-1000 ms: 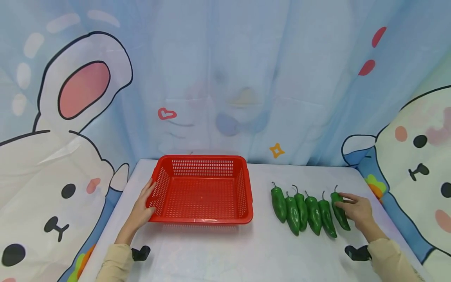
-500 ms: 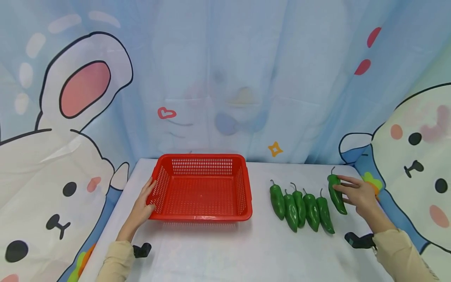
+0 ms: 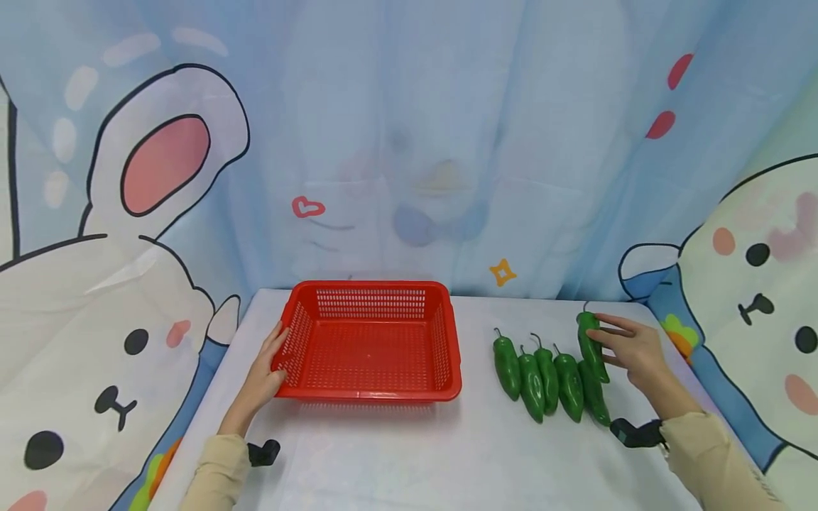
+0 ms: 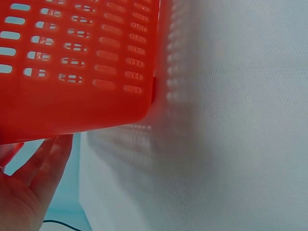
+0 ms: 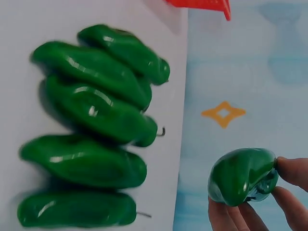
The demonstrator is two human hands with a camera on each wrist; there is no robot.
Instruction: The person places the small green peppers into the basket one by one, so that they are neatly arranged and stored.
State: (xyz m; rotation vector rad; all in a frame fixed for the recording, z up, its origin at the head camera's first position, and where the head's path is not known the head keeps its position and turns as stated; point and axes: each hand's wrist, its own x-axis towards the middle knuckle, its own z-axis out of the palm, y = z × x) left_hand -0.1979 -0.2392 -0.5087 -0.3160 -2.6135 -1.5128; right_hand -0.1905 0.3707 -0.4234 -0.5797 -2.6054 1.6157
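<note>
**One green pepper raised, five on the table**

A glossy, elongated green pepper (image 3: 591, 349) is pinched between the thumb and fingers of the right hand (image 3: 633, 351) and is held raised over the right part of the white table (image 3: 396, 461). In the head view its lower end is overlapped with the rightmost of five similar green peppers (image 3: 569, 387), laid side by side; in the right wrist view a gap is shown.

A rectangular, perforated red plastic basket (image 3: 371, 395) is touched at its left side by the left hand (image 3: 262, 369), whose fingers are held straight. No pepper is contained in it. The work is judged early: one pepper is lifted, none is placed in the basket, and five are left unlifted. Beyond, a pale-blue printed curtain (image 3: 383, 106) is hung.
</note>
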